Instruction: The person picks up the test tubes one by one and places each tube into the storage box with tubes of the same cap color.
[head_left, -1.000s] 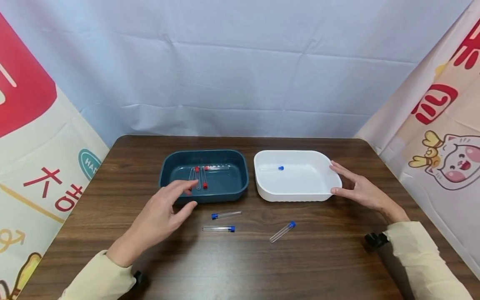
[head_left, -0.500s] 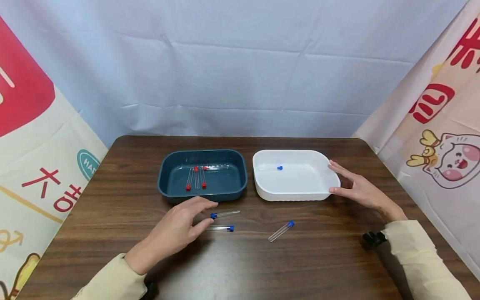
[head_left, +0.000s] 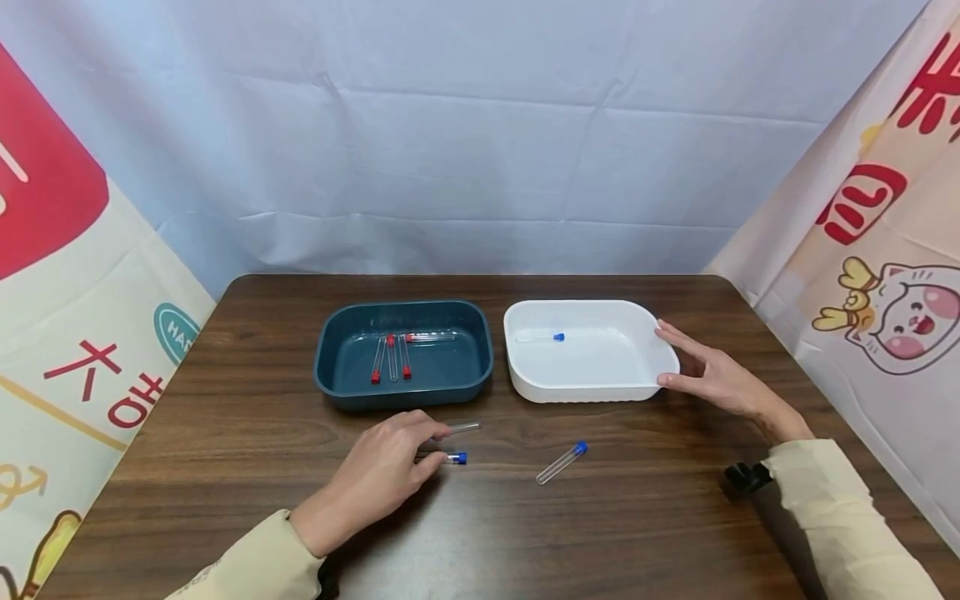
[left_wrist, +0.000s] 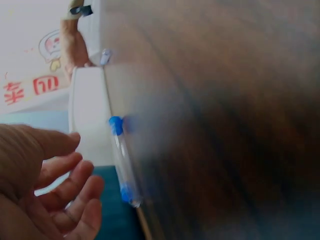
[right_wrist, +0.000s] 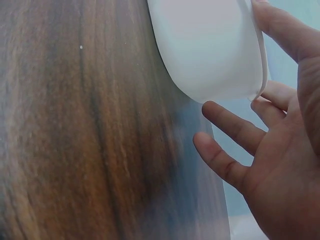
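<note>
My left hand [head_left: 386, 469] hovers over two blue-capped test tubes lying on the table. Its fingers cover part of the far tube [head_left: 467, 427] and the left end of the near tube [head_left: 456, 458]. In the left wrist view, the fingers [left_wrist: 75, 185] are loosely bent and hold nothing, apart from the tubes. My right hand [head_left: 716, 379] rests at the right end of the white tray [head_left: 592, 393], thumb and fingers spread along its rim. That tray contains one blue-capped test tube [head_left: 540, 338]. Another blue-capped tube [head_left: 561, 463] lies slanted in front of it.
Left of the white tray stands a dark teal tray [head_left: 405, 398] with several red-capped test tubes [head_left: 392, 358] inside. Both trays stand toward the back of the brown wooden table [head_left: 480, 533]. Pale cloth [head_left: 480, 150] hangs behind, with printed cloths at both sides.
My left hand has moved from the teal tray's front rim rightward and toward me, over the two blue-capped tubes. My right hand stays at the white tray.
</note>
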